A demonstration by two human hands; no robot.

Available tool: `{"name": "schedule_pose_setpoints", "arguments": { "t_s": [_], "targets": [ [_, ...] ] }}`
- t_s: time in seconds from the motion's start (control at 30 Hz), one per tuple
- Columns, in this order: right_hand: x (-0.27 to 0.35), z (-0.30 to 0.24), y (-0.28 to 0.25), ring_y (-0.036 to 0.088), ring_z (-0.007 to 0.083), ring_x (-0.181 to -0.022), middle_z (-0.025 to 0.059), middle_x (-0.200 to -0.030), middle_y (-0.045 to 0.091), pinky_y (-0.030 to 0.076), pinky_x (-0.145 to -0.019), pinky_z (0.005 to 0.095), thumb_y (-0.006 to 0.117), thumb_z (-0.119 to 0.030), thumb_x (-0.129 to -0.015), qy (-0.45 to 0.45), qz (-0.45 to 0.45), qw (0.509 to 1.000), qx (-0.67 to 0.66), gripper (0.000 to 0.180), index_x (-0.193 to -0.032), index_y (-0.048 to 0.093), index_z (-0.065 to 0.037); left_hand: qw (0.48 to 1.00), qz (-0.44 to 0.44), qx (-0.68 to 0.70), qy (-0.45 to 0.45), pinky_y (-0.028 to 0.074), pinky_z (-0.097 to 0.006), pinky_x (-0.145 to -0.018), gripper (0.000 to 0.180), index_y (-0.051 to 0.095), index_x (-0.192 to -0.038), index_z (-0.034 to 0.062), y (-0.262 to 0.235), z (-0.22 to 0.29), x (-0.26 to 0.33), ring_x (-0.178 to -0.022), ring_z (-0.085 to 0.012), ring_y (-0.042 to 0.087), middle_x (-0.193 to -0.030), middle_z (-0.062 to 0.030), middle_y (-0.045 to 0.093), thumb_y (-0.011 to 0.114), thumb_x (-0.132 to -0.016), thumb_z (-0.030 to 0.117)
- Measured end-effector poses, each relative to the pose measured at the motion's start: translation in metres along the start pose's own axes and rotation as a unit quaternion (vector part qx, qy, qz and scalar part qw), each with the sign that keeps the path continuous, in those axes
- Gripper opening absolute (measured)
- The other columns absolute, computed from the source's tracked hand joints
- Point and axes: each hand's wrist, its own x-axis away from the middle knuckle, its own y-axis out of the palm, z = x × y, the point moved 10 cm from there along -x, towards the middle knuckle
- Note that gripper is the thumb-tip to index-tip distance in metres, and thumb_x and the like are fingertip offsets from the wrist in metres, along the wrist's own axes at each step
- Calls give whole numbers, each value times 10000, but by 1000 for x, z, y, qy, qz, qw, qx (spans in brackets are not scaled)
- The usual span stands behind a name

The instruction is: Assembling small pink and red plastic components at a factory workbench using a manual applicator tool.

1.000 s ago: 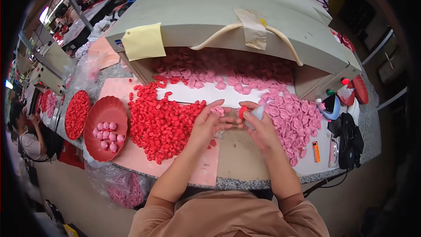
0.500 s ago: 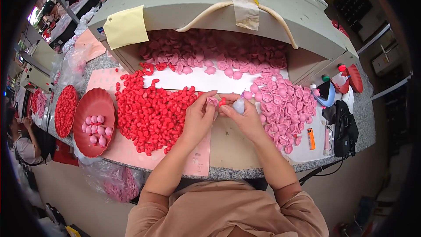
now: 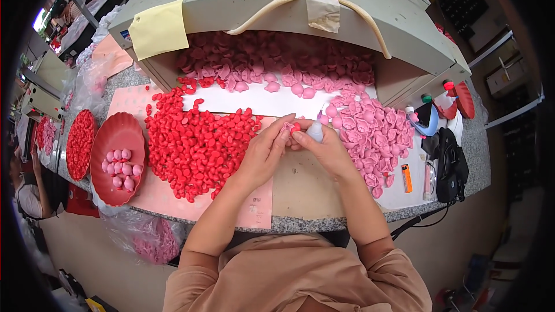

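Observation:
My left hand (image 3: 267,149) is closed, pinching a small pink hollow plastic piece (image 3: 286,127) between thumb and fingers. Against it sits a glossy red piece (image 3: 296,127), pressed by the thumb and fingertips of my right hand (image 3: 330,151). That same hand also keeps a small translucent squeeze bottle (image 3: 315,132) with a thin needle tip, pointing up and away from me. My hands meet over the bare tan board (image 3: 303,193). Left of them spreads a heap of red pieces (image 3: 196,144); to the right lies a heap of pink pieces (image 3: 373,133).
A grey metal hood (image 3: 243,3) arches over more pink pieces (image 3: 272,60). At left stand a red scalloped tray (image 3: 118,130) with joined pink-and-red pieces and a basket of red pieces (image 3: 81,144). An orange lighter (image 3: 407,178) and a black bag (image 3: 452,164) lie at right.
The red piece in my right fingers has come up against the pink piece in my left. The hands are closer together. The whole view has shifted slightly left.

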Motion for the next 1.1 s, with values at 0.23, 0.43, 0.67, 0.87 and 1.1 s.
{"name": "schedule_pose_setpoints", "arguments": {
  "t_s": [0.23, 0.43, 0.67, 0.87, 1.1],
  "targets": [
    [1, -2, 6, 596, 109, -839, 40, -933, 616, 499, -764, 253, 578, -149, -911, -4, -24, 1000, 11, 253, -1107, 564, 11, 999, 15, 25, -13, 391, -190, -559, 332, 530, -1237, 26, -2, -3, 1, -634, -51, 459, -789, -2, 531, 402, -991, 209],
    [0, 4, 10, 580, 83, -813, 20, -915, 601, 501, -740, 230, 569, -156, -917, -31, 11, 999, 6, 263, -1123, 555, 7, 999, 37, 29, -17, 432, -238, -576, 304, 570, -1180, 26, -8, -11, 2, -623, -88, 505, -734, -30, 565, 410, -983, 193],
    [-3, 7, 14, 589, 95, -832, 36, -928, 599, 514, -748, 242, 566, -161, -920, -14, -12, 999, -45, 263, -1121, 544, 7, 999, 18, 40, -1, 372, -178, -515, 317, 552, -1214, 29, -6, -7, -1, -587, -30, 444, -698, 32, 506, 406, -988, 197],
    [2, 11, 15, 616, 107, -761, 47, -912, 607, 529, -695, 236, 581, -198, -914, 44, -49, 995, -75, 311, -1138, 521, 9, 999, -1, 40, -2, 365, -165, -519, 322, 547, -1224, 34, -1, 3, 0, -596, -19, 436, -704, 45, 501, 404, -988, 200],
    [1, 14, 14, 612, 102, -704, 35, -862, 608, 525, -660, 222, 583, -205, -913, 24, -38, 999, -27, 315, -1134, 509, 6, 995, -11, 90, -47, 363, -156, -522, 331, 557, -1206, 35, 0, -11, 2, -626, -13, 443, -722, 41, 503, 396, -991, 229]
  ]
}}
